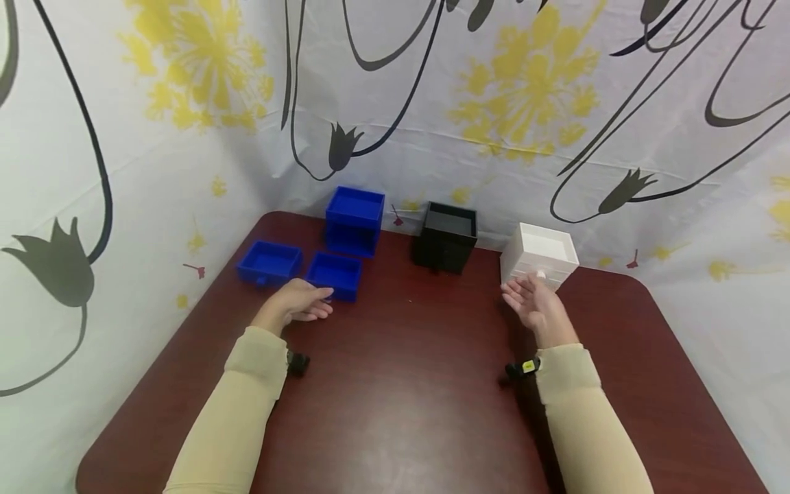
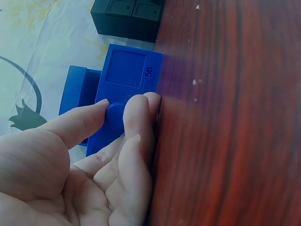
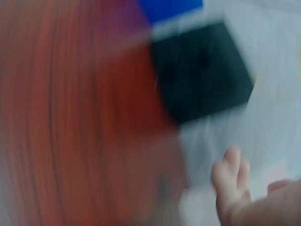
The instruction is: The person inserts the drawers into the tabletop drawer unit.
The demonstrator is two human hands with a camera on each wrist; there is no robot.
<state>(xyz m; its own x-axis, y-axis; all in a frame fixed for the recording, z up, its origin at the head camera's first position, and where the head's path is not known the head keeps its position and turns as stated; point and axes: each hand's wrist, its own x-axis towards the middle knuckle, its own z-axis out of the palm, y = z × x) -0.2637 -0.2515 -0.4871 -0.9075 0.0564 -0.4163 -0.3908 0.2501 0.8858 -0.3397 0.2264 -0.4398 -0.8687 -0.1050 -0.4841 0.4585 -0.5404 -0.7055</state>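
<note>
My left hand (image 1: 299,302) is at the front of a small blue drawer (image 1: 335,273) lying on the table. In the left wrist view its thumb and index finger pinch the drawer's round knob (image 2: 115,114). Several other fingers curl beneath, by the table top. My right hand (image 1: 532,302) is held palm up, fingers loosely extended, just before the white drawer box (image 1: 543,248). That box's round white knob (image 1: 541,274) shows right at the fingertips. The right wrist view is blurred and shows part of the hand (image 3: 235,193) with nothing in it.
A second blue drawer (image 1: 269,262) lies at the left, before a blue cabinet (image 1: 353,223) with an open front. Between the blue and white pieces stands a black drawer box (image 1: 446,237). Patterned cloth (image 1: 395,103) hangs behind the dark red table (image 1: 401,384).
</note>
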